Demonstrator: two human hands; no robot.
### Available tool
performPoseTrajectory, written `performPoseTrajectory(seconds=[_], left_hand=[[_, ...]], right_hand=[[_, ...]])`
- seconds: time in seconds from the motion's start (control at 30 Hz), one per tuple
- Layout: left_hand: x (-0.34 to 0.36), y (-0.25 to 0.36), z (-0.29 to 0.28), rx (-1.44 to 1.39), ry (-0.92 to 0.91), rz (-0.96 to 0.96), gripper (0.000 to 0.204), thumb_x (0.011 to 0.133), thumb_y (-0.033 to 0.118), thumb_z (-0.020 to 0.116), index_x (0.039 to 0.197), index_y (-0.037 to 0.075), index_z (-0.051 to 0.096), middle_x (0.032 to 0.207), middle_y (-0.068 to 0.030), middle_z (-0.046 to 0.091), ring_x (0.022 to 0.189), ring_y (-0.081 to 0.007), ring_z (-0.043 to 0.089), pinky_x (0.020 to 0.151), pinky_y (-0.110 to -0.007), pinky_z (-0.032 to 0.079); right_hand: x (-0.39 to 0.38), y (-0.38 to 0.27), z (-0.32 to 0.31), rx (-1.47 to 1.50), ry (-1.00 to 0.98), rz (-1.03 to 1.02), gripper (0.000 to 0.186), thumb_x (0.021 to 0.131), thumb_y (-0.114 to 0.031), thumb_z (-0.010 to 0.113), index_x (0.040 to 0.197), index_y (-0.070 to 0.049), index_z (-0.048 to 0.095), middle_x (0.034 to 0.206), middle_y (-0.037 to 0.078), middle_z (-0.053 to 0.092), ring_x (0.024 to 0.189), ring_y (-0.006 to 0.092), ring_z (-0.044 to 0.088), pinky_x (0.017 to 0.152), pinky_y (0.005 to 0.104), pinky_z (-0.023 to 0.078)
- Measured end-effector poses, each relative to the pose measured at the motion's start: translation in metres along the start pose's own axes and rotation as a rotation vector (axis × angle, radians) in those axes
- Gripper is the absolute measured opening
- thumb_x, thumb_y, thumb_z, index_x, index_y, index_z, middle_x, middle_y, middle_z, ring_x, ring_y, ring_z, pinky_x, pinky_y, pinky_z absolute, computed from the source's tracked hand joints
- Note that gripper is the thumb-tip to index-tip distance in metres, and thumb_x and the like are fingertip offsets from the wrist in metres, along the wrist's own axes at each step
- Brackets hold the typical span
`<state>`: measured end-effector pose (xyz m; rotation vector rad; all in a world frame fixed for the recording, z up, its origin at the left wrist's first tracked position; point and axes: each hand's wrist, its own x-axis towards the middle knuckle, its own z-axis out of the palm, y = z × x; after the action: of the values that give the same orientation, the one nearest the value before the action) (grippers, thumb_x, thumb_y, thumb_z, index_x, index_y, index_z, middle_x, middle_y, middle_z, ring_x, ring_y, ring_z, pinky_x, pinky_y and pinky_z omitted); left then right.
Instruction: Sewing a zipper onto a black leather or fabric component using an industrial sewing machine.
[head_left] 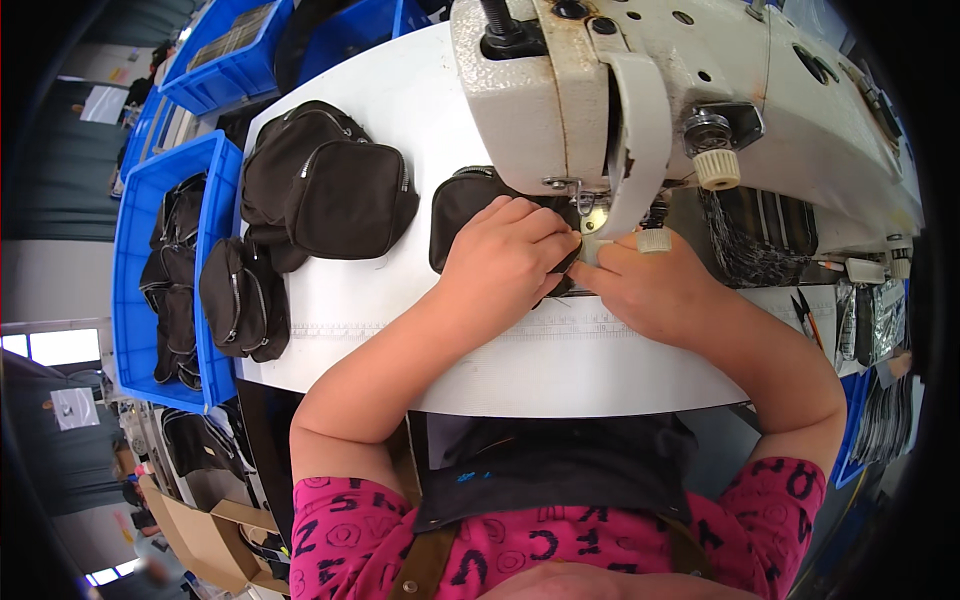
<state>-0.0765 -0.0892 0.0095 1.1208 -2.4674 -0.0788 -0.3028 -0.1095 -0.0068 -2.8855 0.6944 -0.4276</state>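
Observation:
A dark brown fabric pouch (455,220) with a zipper along its top lies on the sewing table, its right end under the sewing machine's presser area (592,218). My left hand (510,250) is closed over the pouch, fingers bent and pressed together near the needle. Just right of the needle, my right hand (650,285) is closed at the pouch's edge, its fingertips almost meeting those of the left. The machine's arm hides some of the right fingers. Both hands and the machine head cover much of the pouch.
The white sewing machine (560,100) looms over the far side. Stacked brown pouches (350,200) sit at the left, beside a blue bin (222,300) holding more. Striped fabric pieces (765,235), thread snips (802,312) and clear packets (885,315) lie at the right.

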Motion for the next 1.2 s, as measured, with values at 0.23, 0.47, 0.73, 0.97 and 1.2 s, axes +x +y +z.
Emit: performPoseTrajectory(seconds=[0.23, 0.47, 0.73, 0.97, 1.2], left_hand=[[0.004, -0.004, 0.002, 0.036, 0.010, -0.008, 0.036, 0.065, 0.012, 0.081, 0.101, 0.010, 0.074, 0.099, 0.0004, 0.066, 0.097, -0.0201, 0.061, 0.090, -0.034, 0.049], [0.000, -0.006, -0.002, 0.078, 0.024, 0.066, 0.028, 0.068, 0.017, 0.080, 0.095, 0.012, 0.075, 0.099, 0.0026, 0.066, 0.099, -0.0183, 0.060, 0.098, -0.039, 0.045], [0.001, -0.004, 0.000, 0.115, 0.008, 0.099, 0.036, 0.066, 0.012, 0.080, 0.101, 0.012, 0.075, 0.102, 0.0019, 0.068, 0.097, -0.0205, 0.064, 0.089, -0.042, 0.047], [0.001, -0.003, 0.002, 0.106, 0.014, 0.068, 0.036, 0.066, 0.011, 0.080, 0.102, 0.012, 0.075, 0.102, 0.0025, 0.067, 0.098, -0.0213, 0.064, 0.089, -0.042, 0.047], [0.005, -0.007, 0.006, 0.163, 0.027, 0.020, 0.025, 0.074, 0.015, 0.073, 0.098, 0.008, 0.074, 0.100, 0.0022, 0.066, 0.098, -0.0175, 0.059, 0.090, -0.035, 0.046]], right_hand=[[0.001, 0.006, 0.004, -0.060, 0.055, 0.013, 0.030, 0.082, -0.013, 0.063, 0.111, -0.013, 0.073, 0.082, 0.002, 0.066, 0.079, 0.0258, 0.066, 0.070, 0.0401, 0.050], [-0.002, 0.004, 0.003, -0.015, 0.099, -0.021, 0.029, 0.081, -0.014, 0.065, 0.109, -0.010, 0.073, 0.078, 0.002, 0.064, 0.077, 0.0261, 0.065, 0.069, 0.0411, 0.050], [-0.002, 0.003, -0.002, -0.030, 0.026, -0.041, 0.020, 0.079, -0.013, 0.065, 0.098, -0.010, 0.070, 0.071, 0.003, 0.060, 0.068, 0.0259, 0.063, 0.064, 0.0400, 0.048], [0.000, 0.003, -0.004, -0.025, 0.041, -0.033, 0.021, 0.081, -0.013, 0.064, 0.101, -0.012, 0.071, 0.072, 0.003, 0.060, 0.069, 0.0257, 0.064, 0.062, 0.0405, 0.048], [0.002, 0.004, -0.004, 0.021, 0.040, 0.086, 0.020, 0.092, -0.016, 0.061, 0.110, -0.012, 0.071, 0.089, 0.006, 0.069, 0.083, 0.0281, 0.068, 0.072, 0.0408, 0.054]])
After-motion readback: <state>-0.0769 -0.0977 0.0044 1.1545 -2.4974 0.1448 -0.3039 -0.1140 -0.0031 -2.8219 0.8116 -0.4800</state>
